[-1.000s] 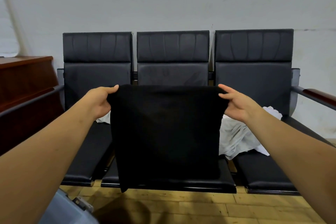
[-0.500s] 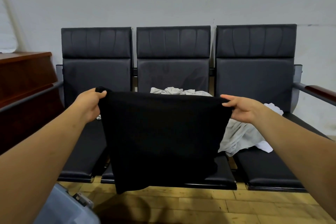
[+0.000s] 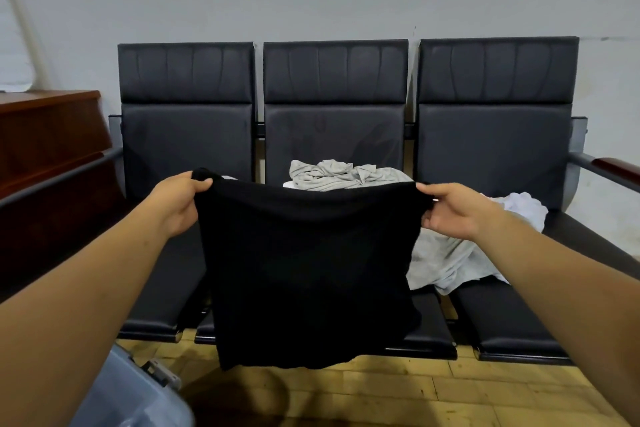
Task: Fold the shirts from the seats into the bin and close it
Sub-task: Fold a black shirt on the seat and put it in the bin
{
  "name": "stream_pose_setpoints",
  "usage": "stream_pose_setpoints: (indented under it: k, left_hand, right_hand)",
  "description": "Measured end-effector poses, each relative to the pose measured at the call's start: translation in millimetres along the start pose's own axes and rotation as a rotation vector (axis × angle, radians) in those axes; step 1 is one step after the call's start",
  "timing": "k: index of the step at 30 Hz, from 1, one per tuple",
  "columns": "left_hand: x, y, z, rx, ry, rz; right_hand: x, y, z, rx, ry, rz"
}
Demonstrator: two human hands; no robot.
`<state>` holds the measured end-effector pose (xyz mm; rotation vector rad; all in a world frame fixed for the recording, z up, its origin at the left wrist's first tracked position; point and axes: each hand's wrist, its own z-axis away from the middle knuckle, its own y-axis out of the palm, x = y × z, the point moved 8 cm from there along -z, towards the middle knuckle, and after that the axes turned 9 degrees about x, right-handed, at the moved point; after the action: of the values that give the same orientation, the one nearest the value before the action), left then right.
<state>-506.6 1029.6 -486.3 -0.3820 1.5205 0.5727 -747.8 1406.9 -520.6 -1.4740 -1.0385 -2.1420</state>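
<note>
I see the black shirt [image 3: 308, 274] hanging between both hands; the left hand [image 3: 176, 206] and right hand [image 3: 453, 210] have fingers clamped on its top corners.

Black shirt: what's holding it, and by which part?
The left hand and right hand pinch the black shirt by its two upper corners.

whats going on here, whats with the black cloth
A person holds a black shirt spread by its top corners, one in the left hand, one in the right hand, in front of the seats. A grey shirt and a white shirt lie crumpled on the seats. A corner of the bin shows at lower left.
</note>
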Motion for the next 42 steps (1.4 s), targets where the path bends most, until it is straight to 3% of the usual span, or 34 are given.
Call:
stream_pose_setpoints:
  k: [6,12,16,23,30,35,39,42]
  left_hand:
    - [2.2,2.9,-7.3,0.029,-0.008,0.04]
    - [2.6,-0.9,-17.8,0.021,0.003,0.012]
    - [2.4,-9.0,-28.7,-0.002,0.008,0.003]
    - [-18.0,3.1,-62.2,0.007,0.079,-0.045]
    - [-106.9,30.6,-101.4,0.036,0.312,0.255]
    - [-142.1,20.8,-100.0,0.14,0.35,0.337]
    - [-106.8,7.4,-76.1,0.125,0.3,0.236]
    - [-35.4,-4.7,-50.8,0.173,0.163,0.07]
  right_hand:
    - [-5.5,11.7,-3.6,-0.026,0.022,-0.1]
    - [-6.1,16.1,-9.3,0.001,0.143,0.057]
    - [5.3,21.5,-12.4,0.054,0.081,0.069]
    - [34.6,18.1,-48.6,-0.044,-0.052,0.088]
    - [133.1,56.1,-66.3,0.0,-0.339,-0.197]
    - [174.7,50.4,-60.4,-0.12,-0.442,-0.044]
    - [137.8,31.7,-61.1,-0.134,-0.317,0.12]
    - [69.9,10.7,-55.9,-0.156,-0.139,0.238]
